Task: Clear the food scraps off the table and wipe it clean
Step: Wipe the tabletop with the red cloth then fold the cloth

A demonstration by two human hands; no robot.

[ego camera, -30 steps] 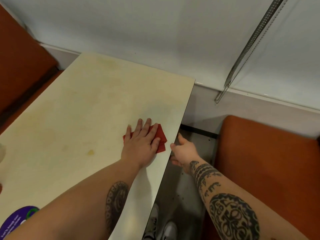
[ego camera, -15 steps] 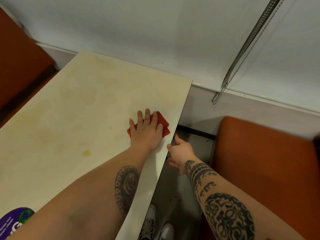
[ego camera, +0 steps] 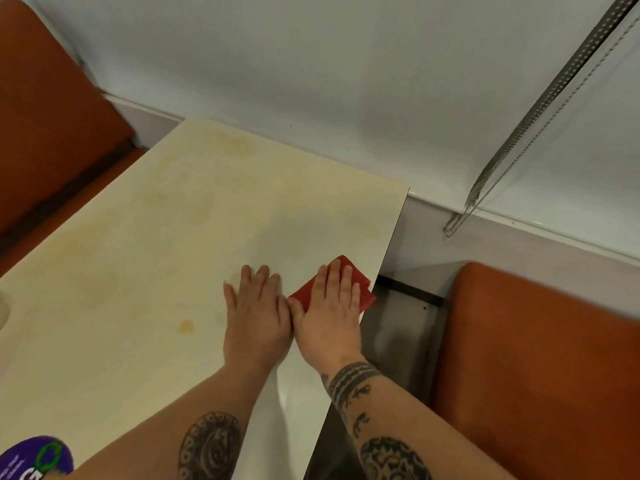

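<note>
Cloth (ego camera: 304,293), red and folded into a small pad, lay right of centre in the frame, at the right edge of the cream worktop (ego camera: 173,254), with one corner just past that edge. It looked soft, thin and very light, so it would likely bunch or slide unless it was held down. Flat pressure over its middle seemed better for wiping than a pinch at a corner; for lifting, any folded edge would do.

The right hand (ego camera: 329,317) lay palm down on it, fingers straight and close together, covering most of the pad. Its grip was spread flat, pressing rather than clamped on anything. The left hand (ego camera: 254,317) rested palm down on the bare worktop just beside it, the two touching at the thumb side. Its fingers were straight too and held nothing. Both forearms came up from the bottom of the frame, wrists low and nearly level with the surface.

A small yellowish stain (ego camera: 186,326) sat left of the hands, with fainter marks toward the upper left, so wiping looked unfinished.
</note>
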